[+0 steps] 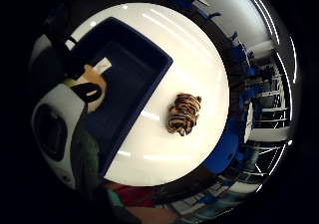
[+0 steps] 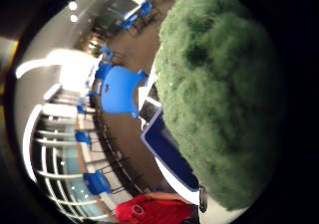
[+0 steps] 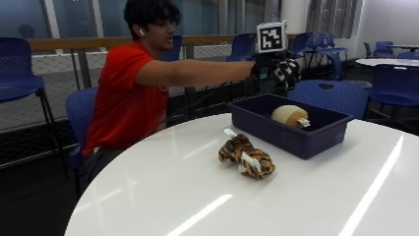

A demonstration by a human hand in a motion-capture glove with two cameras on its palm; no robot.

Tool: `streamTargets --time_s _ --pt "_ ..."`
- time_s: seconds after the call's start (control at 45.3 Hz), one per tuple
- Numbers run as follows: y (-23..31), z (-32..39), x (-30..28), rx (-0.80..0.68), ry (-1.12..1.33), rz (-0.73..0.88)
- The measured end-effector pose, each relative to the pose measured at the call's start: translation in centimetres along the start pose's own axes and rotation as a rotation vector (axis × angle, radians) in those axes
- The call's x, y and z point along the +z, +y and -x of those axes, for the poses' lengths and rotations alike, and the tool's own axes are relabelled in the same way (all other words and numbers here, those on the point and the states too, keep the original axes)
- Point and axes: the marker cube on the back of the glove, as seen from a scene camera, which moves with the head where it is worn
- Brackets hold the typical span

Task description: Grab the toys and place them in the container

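Here the gloved right hand [image 3: 278,69] hangs above the navy container [image 3: 288,132], its fingers clamped on a green plush toy [image 2: 224,94] that fills the thumb-side view. A cream toy [image 3: 289,116] lies inside the container. The striped tiger toy [image 3: 247,156] rests on the white desk [image 3: 164,196] just beside the container — long axis roughly along its side, head end unclear.

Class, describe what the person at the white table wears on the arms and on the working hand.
The right hand wears a black glove with white plastic parts and black straps. The arm is bare below the short sleeve of a red T-shirt. The other hand is out of view.
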Motion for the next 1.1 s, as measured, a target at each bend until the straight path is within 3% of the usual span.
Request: streamTargets --time_s 0.309,0.486,0.641,0.751,1.104 --pt "1.0 -1.5 1.2 -0.038 0.011 0.227" --pt "1.7 -3.1 0.2 -0.004 -0.056 0.149" --pt "3.2 -7.4 0.3 -0.008 0.063 0.144" --pt "4.1 -10.6 0.6 0.136 0.028 0.149" --pt "7.1 -19.7 1.5 0.307 0.004 0.165"
